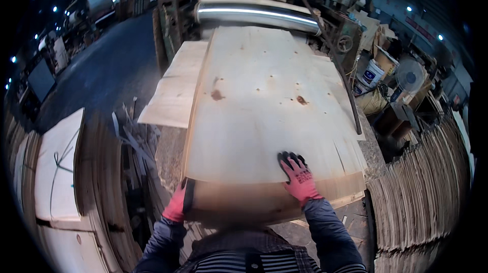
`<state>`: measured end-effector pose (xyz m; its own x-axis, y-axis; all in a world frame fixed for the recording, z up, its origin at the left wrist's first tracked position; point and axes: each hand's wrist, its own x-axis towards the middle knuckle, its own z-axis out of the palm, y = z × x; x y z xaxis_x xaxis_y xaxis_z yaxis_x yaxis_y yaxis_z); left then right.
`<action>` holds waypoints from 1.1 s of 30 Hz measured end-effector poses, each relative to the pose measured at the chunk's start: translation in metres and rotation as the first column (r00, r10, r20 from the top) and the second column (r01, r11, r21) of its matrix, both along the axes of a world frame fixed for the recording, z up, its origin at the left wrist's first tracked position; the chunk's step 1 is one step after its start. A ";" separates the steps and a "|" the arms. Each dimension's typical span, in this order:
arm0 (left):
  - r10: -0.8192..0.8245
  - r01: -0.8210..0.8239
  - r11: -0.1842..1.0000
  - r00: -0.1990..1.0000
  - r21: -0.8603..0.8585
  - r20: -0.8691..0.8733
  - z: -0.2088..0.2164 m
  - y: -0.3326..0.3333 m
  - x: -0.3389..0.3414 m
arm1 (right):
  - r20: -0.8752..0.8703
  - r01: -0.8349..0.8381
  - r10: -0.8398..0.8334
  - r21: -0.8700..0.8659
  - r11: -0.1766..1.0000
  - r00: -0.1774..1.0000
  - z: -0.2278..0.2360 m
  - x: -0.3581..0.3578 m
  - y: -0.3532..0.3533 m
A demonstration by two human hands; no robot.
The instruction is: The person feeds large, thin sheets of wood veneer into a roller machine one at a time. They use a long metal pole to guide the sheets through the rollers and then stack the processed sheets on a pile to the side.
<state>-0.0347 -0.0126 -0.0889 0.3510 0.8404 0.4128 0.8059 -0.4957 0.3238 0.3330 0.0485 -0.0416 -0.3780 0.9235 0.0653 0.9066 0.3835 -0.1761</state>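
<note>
A broad pale wood veneer sheet (254, 120) with brown knots lies on top of a stack in front of me. Its near end meets a browner strip of wood (244, 199) along the stack's front. My right hand (299, 177), in a red glove with black fingers, rests flat on the sheet near that end, fingers stretched out. My left hand (178, 203), gloved alike, is closed at the near left corner of the sheet; its fingers are partly hidden there. Beyond the far end of the sheet sits a shiny metal roller (256, 16).
Another veneer sheet (175, 87) sticks out on the left. A dark bar (341, 72) slants along the right. Veneer stacks stand at right (422, 191) and left (56, 171). A fan (409, 76) and a white bucket (372, 74) are at back right.
</note>
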 end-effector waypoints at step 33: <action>0.454 -0.352 0.878 0.826 -0.324 0.335 0.008 -0.004 0.045 | -0.004 0.084 -0.085 0.193 0.978 0.996 -0.057 -0.040 0.090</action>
